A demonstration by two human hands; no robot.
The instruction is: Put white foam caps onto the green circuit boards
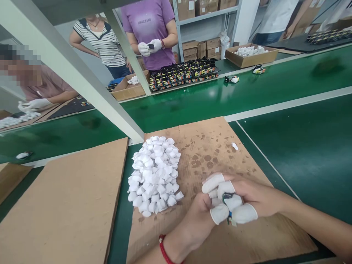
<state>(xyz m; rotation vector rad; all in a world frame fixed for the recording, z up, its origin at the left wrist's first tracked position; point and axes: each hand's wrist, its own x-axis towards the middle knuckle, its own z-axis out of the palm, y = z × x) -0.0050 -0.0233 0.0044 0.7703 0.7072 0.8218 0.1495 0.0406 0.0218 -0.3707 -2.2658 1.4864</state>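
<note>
My left hand (202, 214), with a red cord bracelet at its wrist, and my right hand (244, 194) meet over the cardboard sheet (189, 234). White finger cots cover several fingertips. Pinched between both hands is a small electronic part (230, 219), dark with blue and yellowish bits; the fingers hide most of it. To the left of my hands lies a heap of small white cup-like pieces (156, 176), apart from them. One loose white piece (234, 146) rests farther up the cardboard.
Another cardboard sheet (68, 194) lies left, beside a slanted metal post (82, 69). Across the green belt (176, 110), a gloved person (151, 29) stands behind rows of electronic parts (184, 73). A cardboard box (251, 60) holds white pieces; two parts lie on the belt.
</note>
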